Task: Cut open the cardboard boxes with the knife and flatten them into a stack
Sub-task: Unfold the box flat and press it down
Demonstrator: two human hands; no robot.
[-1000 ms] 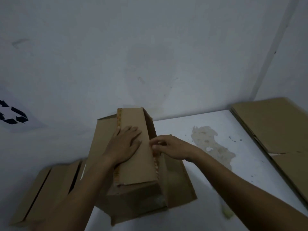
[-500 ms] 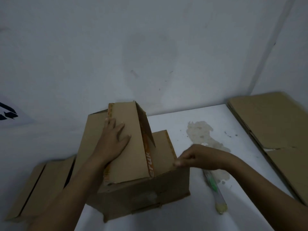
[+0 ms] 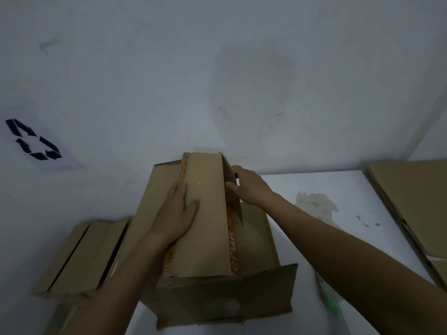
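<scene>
Head: box (image 3: pixel 205 238), stained table (image 3: pixel 362 201), grey wall (image 3: pixel 217 68)

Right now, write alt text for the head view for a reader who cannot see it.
A person's left hand lies flat on a raised flap of a cardboard box on a white table, while the right hand grips the flap's far edge. To the right lies flattened cardboard.

The white bench (image 3: pixel 338 184) carries an open cardboard box (image 3: pixel 225 303), flattened cardboard (image 3: pixel 411 201) at its right edge, and a blurred knife (image 3: pixel 331 303).
</scene>
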